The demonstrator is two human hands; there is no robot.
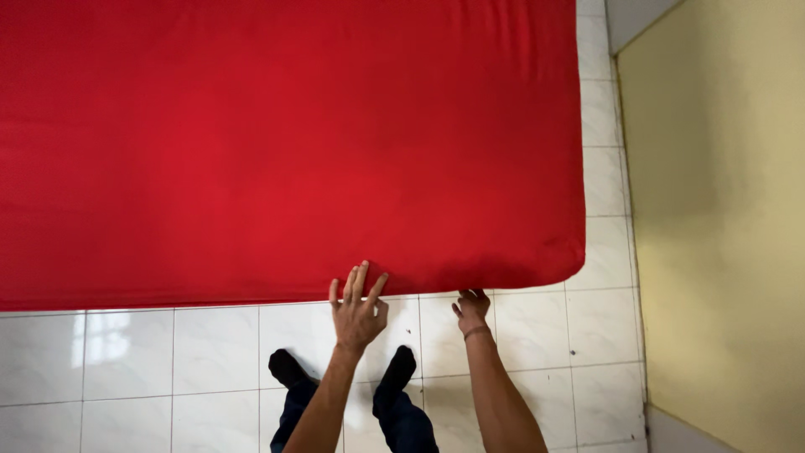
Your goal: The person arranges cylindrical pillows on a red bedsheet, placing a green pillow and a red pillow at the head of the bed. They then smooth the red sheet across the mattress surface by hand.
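Observation:
A mattress covered in a smooth red sheet [285, 143] fills most of the head view. My left hand [358, 306] lies flat against the near side edge of the sheet, fingers spread and pointing up. My right hand [471, 309] is at the lower edge near the right corner, its fingertips curled under the red fabric; whether it grips the cloth is hidden. A thin band sits on my right wrist.
White floor tiles [134, 369] run along the near side and the right side of the mattress. A pale yellow wall [721, 218] stands at the right. My two feet in dark socks [289, 367] stand on the tiles below my hands.

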